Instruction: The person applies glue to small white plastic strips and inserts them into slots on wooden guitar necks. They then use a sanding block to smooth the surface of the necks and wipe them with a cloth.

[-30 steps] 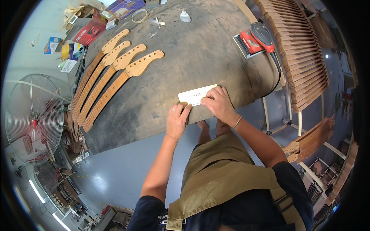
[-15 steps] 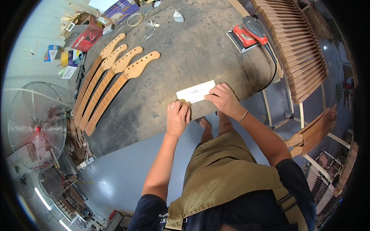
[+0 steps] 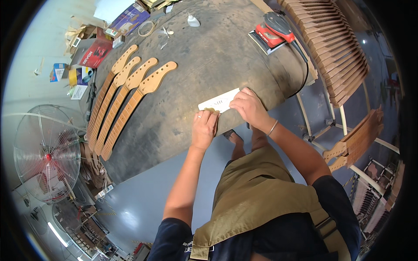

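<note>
A small white sheet [image 3: 216,101] with dark print lies on the bench top near its front edge, a brownish patch showing at its lower edge. My left hand [image 3: 206,126] has its bent fingertips on that lower edge, close to the patch. At the other end, my right hand [image 3: 249,105] pinches the sheet's right corner with curled fingers. Part of the sheet is hidden under both hands. To the left lie several guitar necks [image 3: 156,78] side by side, pale headstocks pointing away from me.
A red and grey electric sander [image 3: 275,31] rests at the far right of the bench [image 3: 196,61], its cord trailing over the edge. Beyond stands a rack of wooden necks [image 3: 333,52]. A white bottle [image 3: 193,20] is at the back, boxes [image 3: 93,52] far left, a fan [image 3: 48,156] below them.
My right fingers have closed in on the sheet's right end, and its print looks more bent. My left fingers remain at the lower edge. The whole view has shifted slightly.
</note>
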Available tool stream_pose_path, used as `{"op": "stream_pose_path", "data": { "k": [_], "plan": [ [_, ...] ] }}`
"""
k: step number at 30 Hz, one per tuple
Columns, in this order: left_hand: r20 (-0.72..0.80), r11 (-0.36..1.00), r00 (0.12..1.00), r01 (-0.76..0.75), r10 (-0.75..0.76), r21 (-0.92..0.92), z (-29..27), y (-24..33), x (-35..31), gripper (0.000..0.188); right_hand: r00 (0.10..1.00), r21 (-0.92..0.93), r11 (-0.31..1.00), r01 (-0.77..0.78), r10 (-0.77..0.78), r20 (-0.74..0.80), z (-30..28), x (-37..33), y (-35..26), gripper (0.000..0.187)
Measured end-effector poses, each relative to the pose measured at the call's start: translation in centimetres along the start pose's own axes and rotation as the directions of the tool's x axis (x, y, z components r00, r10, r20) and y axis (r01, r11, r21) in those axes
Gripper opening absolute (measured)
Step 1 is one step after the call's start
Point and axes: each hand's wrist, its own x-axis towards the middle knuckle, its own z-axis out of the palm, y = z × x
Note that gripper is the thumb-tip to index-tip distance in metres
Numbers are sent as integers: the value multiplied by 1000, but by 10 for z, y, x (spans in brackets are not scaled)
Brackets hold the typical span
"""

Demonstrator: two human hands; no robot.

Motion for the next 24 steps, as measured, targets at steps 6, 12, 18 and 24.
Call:
{"op": "stream_pose_path", "data": {
  "k": [6,12,18,24],
  "plan": [
    [-10,1000,1000,5,-5,10,4,-3,1,13,989,-4,992,-128,127,-80,10,2,-1,4],
    [18,997,999,41,-40,-68,-5,-3,3,18,961,-43,967,-252,245,-126,17,-4,-6,7],
    [-41,993,997,55,-59,-100,-4,-9,0,18,953,-76,954,-289,279,-122,16,-5,-8,9],
    [-43,995,998,47,-51,-93,-4,-10,0,15,965,-93,976,-195,175,-195,2,-2,-19,10]
  ]
}}
